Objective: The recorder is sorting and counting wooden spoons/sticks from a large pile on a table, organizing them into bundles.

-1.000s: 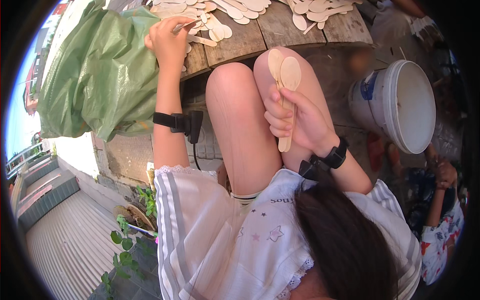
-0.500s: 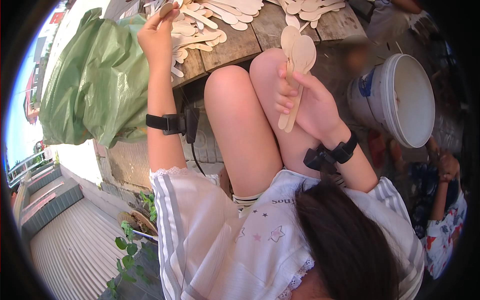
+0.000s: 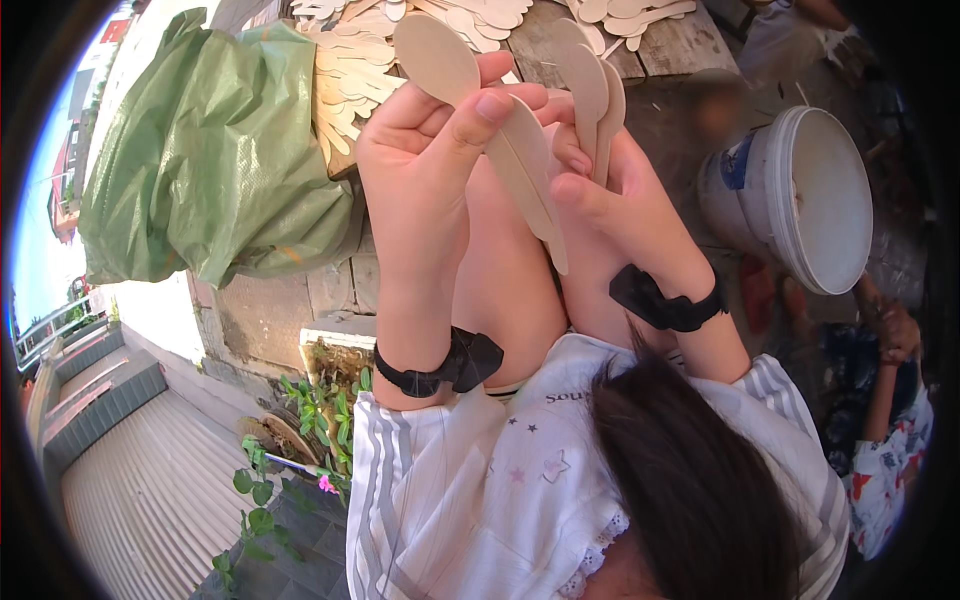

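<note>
My left hand [image 3: 425,150] pinches a pale wooden spoon [image 3: 437,60] between thumb and fingers, its oval bowl at the upper left and its handle slanting down to the right above my thighs. Close beside it, my right hand [image 3: 635,200] is closed around a small bunch of similar wooden spoons [image 3: 588,85], bowls pointing up and overlapping. Fingers and palm hide their handles, so I cannot tell exactly how many there are. Beyond my knees, many loose wooden spoons [image 3: 355,75] lie heaped on a plank table [image 3: 690,55].
A green woven sack [image 3: 190,150] bulges at the left beside the table. To the right, a white bucket [image 3: 830,200] lies tipped with its mouth showing. Another person's arm [image 3: 880,390] appears at the right rim. Leafy plants [image 3: 325,410] grow low at the left.
My left hand has come back from the heap toward my right hand, bringing a spoon. The spoons in my right hand have shifted slightly, and its handles are now hidden.
</note>
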`<state>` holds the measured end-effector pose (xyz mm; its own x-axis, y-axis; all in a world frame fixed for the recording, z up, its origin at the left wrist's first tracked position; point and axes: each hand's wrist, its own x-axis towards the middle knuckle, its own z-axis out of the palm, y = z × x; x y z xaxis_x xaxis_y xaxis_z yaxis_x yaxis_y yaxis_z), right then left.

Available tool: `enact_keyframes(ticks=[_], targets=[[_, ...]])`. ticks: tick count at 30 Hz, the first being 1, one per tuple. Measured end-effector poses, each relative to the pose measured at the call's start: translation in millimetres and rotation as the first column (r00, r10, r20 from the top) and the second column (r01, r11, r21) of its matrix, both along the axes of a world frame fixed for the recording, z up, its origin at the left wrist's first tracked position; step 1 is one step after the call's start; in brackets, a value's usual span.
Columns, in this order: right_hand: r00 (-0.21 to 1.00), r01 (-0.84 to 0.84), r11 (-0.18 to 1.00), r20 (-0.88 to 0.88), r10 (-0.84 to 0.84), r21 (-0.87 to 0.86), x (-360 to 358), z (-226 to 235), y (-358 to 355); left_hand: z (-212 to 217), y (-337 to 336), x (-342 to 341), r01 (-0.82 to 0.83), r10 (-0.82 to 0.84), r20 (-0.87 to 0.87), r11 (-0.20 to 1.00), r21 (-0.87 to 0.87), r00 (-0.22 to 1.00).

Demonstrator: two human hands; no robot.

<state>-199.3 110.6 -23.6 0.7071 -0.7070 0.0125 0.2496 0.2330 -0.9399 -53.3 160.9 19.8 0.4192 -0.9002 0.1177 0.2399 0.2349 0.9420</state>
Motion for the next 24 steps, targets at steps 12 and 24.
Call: enact_keyframes(ticks=[12, 24], targets=[[0.934, -0.355, 0.816, 0.126, 0.335, 0.456, -2, -56, 31, -78, 25, -18, -0.204, 0.201, 0.051, 0.976, 0.076, 0.978], [0.998, -0.047, 0.955, -0.013, 0.054, 0.294, -2, -37, 38, -114, 19, 12, 0.283, -0.578, -0.415, 0.762, -0.582, 0.703]])
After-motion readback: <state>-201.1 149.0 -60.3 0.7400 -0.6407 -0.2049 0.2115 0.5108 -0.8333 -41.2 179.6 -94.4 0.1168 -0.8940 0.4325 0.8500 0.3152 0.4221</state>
